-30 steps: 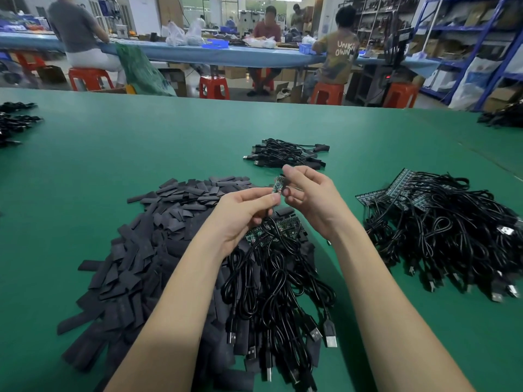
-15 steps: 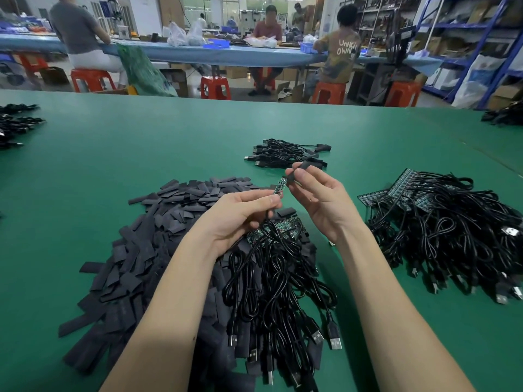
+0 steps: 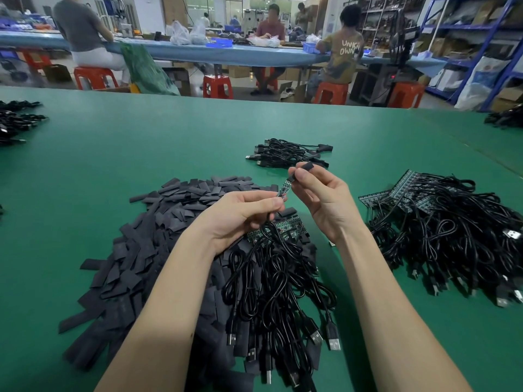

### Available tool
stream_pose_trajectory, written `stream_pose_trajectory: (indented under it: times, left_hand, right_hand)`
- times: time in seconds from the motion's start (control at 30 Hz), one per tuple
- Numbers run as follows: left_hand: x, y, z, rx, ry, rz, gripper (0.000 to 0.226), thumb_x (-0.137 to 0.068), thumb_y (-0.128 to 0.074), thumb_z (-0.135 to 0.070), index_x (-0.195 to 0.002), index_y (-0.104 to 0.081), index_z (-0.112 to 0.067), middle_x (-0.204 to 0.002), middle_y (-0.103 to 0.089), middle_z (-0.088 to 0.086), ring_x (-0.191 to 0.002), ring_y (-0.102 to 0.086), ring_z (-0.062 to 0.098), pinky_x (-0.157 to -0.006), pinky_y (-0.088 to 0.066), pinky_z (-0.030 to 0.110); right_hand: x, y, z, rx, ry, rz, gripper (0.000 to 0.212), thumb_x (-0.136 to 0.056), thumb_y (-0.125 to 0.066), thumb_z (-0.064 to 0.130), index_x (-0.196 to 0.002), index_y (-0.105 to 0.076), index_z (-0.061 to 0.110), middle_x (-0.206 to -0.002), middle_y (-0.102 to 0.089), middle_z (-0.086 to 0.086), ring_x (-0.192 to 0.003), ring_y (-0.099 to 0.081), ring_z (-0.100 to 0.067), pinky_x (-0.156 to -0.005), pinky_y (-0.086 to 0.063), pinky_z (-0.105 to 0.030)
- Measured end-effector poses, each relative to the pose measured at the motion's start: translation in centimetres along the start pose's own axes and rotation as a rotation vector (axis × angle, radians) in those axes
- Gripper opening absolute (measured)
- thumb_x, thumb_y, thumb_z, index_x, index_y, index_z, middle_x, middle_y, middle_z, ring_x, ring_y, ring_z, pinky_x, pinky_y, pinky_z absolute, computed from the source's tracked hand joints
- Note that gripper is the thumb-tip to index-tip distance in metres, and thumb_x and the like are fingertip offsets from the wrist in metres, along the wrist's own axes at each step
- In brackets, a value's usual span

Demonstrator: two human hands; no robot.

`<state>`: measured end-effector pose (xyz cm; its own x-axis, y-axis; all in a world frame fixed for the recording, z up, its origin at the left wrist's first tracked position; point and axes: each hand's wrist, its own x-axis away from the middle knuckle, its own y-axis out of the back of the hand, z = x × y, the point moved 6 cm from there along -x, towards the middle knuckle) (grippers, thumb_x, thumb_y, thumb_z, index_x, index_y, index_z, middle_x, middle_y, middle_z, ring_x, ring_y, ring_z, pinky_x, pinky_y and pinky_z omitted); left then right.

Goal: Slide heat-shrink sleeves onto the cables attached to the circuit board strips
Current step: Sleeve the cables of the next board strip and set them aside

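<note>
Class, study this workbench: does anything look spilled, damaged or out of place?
Nothing stands out. The sleeve pile and cable bundles lie loosely heaped on the green table, not spilled. The left hand holds a small board; the right hand pinches a sleeve.

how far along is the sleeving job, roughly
Done: only a small bundle of cables lies set aside at the far side, seemingly finished. In hand: the left hand pinches a small board on its cable, the right hand holds a black sleeve at its tip. Left: the big cable pile at right, more under the hands, many loose sleeves.
</note>
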<state>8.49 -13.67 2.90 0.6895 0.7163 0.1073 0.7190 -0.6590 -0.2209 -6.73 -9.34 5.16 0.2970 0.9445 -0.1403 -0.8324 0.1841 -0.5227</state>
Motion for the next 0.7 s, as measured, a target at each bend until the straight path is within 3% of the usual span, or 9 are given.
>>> stream_pose_trajectory:
  times: [0.1, 0.27, 0.37, 0.5, 0.6, 0.7]
  left_hand:
    - [0.1, 0.0, -0.1, -0.019, 0.001, 0.038, 0.028, -0.062, -0.084, -0.027, -0.088, -0.083, -0.016, -0.085, -0.076, 0.001, -0.064, -0.060, 0.005, -0.052, -0.038, 0.012]
    - [0.2, 0.2, 0.1, -0.111, 0.014, 0.115, 0.036, -0.058, -0.092, -0.032, -0.091, -0.083, -0.020, -0.088, -0.076, 0.000, -0.072, -0.060, 0.006, -0.078, -0.039, 0.024]
    - [0.2, 0.2, 0.0, -0.108, -0.005, 0.110, 0.031, -0.063, -0.092, -0.027, -0.093, -0.083, -0.022, -0.088, -0.077, 0.001, -0.070, -0.063, 0.006, -0.076, -0.042, 0.022]
    - [0.3, 0.4, -1.1, -0.172, -0.150, 0.012, 0.025, -0.075, -0.084, -0.024, -0.097, -0.072, -0.025, -0.093, -0.078, 0.011, -0.068, -0.063, 0.012, -0.059, -0.047, 0.015]
    - [0.2, 0.5, -1.9, -0.325, -0.311, -0.114, 0.019, -0.074, -0.083, -0.037, -0.087, -0.071, -0.031, -0.091, -0.079, 0.007, -0.074, -0.067, 0.013, -0.073, -0.052, 0.021]
    - [0.0, 0.0, -1.9, -0.399, -0.443, -0.184, 0.010, -0.082, -0.082, -0.025, -0.082, -0.072, -0.025, -0.085, -0.079, 0.004, -0.078, -0.073, 0.017, -0.080, -0.055, 0.029]
  right_hand:
    - [0.2, 0.0, 0.0, 0.018, -0.032, 0.054, 0.013, -0.074, -0.076, 0.009, -0.084, -0.080, 0.016, -0.092, -0.077, -0.004, -0.083, -0.072, -0.010, -0.075, -0.056, -0.018]
    - [0.6, 0.3, -0.2, 0.033, -0.131, 0.142, 0.014, -0.077, -0.073, 0.012, -0.085, -0.082, 0.018, -0.095, -0.077, -0.002, -0.087, -0.071, -0.006, -0.075, -0.055, -0.016]
    - [0.6, 0.6, -0.2, 0.024, -0.160, 0.156, 0.013, -0.073, -0.076, 0.014, -0.084, -0.082, 0.018, -0.094, -0.078, -0.002, -0.086, -0.072, -0.007, -0.075, -0.056, -0.016]
    - [0.4, 1.5, 0.0, 0.011, -0.147, 0.118, 0.013, -0.077, -0.071, 0.011, -0.082, -0.082, 0.016, -0.093, -0.078, -0.004, -0.086, -0.072, -0.008, -0.075, -0.056, -0.017]
    - [0.2, 2.0, 0.1, -0.010, -0.110, 0.049, 0.010, -0.075, -0.074, 0.009, -0.080, -0.081, 0.014, -0.090, -0.077, -0.005, -0.084, -0.073, -0.009, -0.075, -0.057, -0.018]
    - [-0.1, 2.3, -0.3, -0.057, -0.087, -0.047, 0.009, -0.073, -0.076, 0.008, -0.080, -0.080, 0.011, -0.088, -0.077, -0.007, -0.080, -0.072, -0.010, -0.076, -0.058, -0.019]
